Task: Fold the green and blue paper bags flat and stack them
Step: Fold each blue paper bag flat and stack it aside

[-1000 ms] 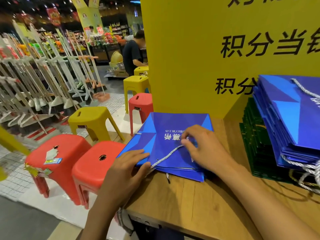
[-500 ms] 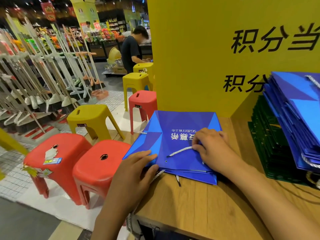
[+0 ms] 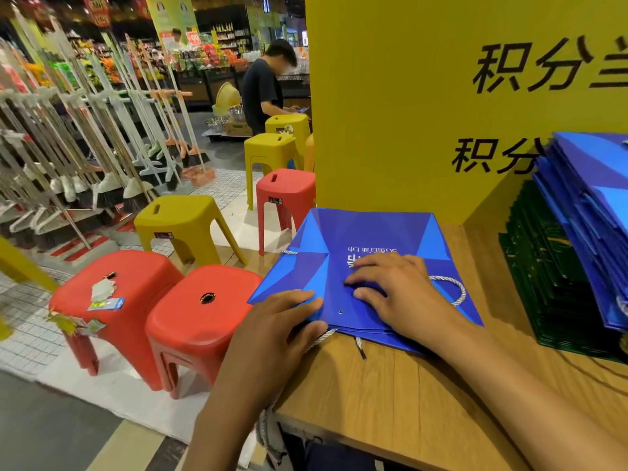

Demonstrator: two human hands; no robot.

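Wood-grain counter: pale brown, fills the near right, carries every bag in view.
Left hand: reaches in from below, fingers fairly straight and laid on the near left corner of the flat blue pile, thumb against its front edge; grips nothing.
Right hand: palm down on the top blue bag, fingers slightly bent, tips pressing the paper; holds nothing.
Top blue bag: folded flat, white print upside down to the camera, uppermost on a thin pile of like bags at the counter's left side, left corner jutting past the edge.
White cord handle: loops out just right of the right hand, lying on the bag.
Second cord: pokes from the pile's front edge, beside the left thumb.
Green bags: dark, flat, stacked thick at the counter's right, apart from the blue pile.
Blue stack: many flat blue bags, resting aslant on the green bags.
Yellow board: upright behind the bags, large black characters.
Red stools: two on the floor just left of the counter, labels on the left one.
Yellow stool: behind the red pair; more red and yellow ones farther back.
Mops and brooms: leaning in rows at far left.
Person in a dark shirt: standing far back, head bowed.
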